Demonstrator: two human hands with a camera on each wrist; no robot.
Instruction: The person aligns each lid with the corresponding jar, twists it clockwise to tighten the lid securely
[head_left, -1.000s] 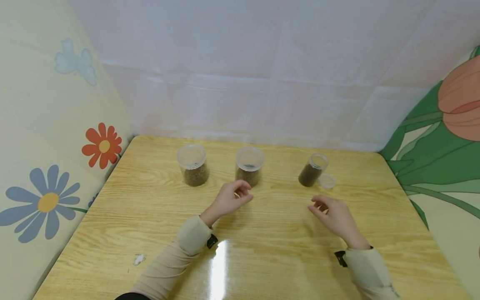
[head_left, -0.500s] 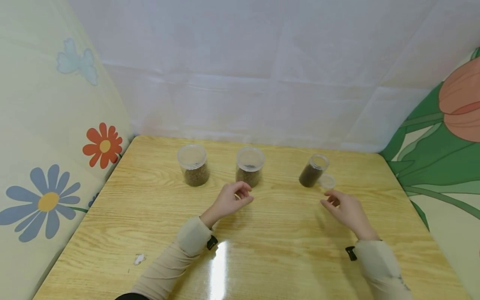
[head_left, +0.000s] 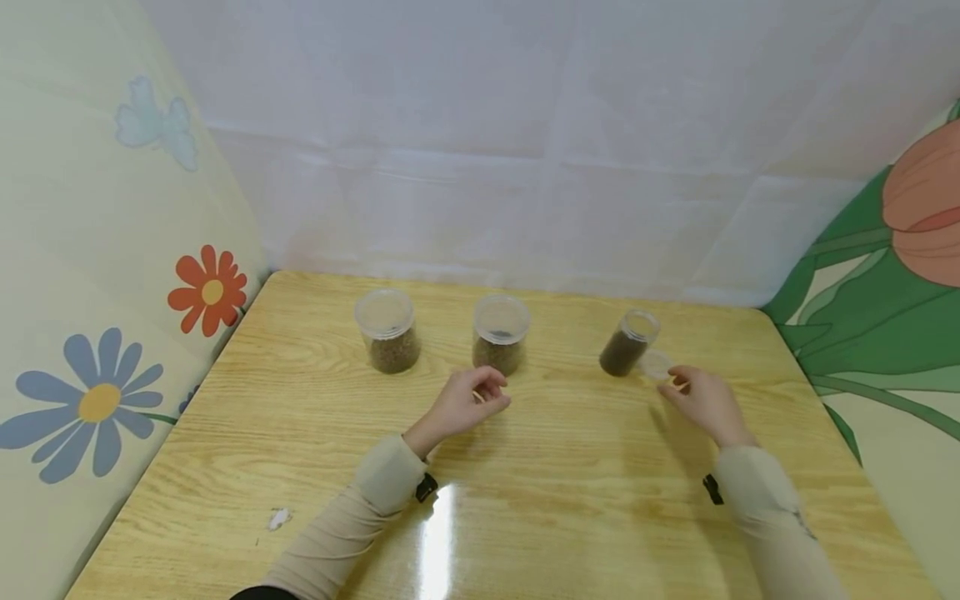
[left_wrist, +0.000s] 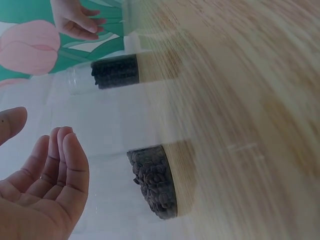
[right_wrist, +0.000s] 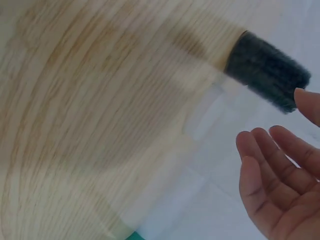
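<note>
My right hand (head_left: 707, 402) hovers over the table with fingers loosely bent, its fingertips close to a clear round lid (head_left: 655, 364). Just left of that lid stands a narrow clear jar (head_left: 621, 352) with dark contents and an uncovered-looking top. In the right wrist view, the jar's dark contents (right_wrist: 267, 71) show beyond my thumb, and a gap separates thumb and fingers. My left hand (head_left: 461, 406) holds nothing and stays relaxed in front of a wide clear jar (head_left: 500, 337), part filled with dark seed-like pieces (left_wrist: 154, 182).
Another wide clear jar (head_left: 391, 337), partly filled with brown pieces, stands further left. The wood-grain table (head_left: 555, 500) meets a white cloth backdrop (head_left: 450, 167). Flower-printed panels (head_left: 97, 267) flank both sides.
My right hand has moved right and away from me, from in front of the narrow jar to beside the lid. My left hand has hardly moved.
</note>
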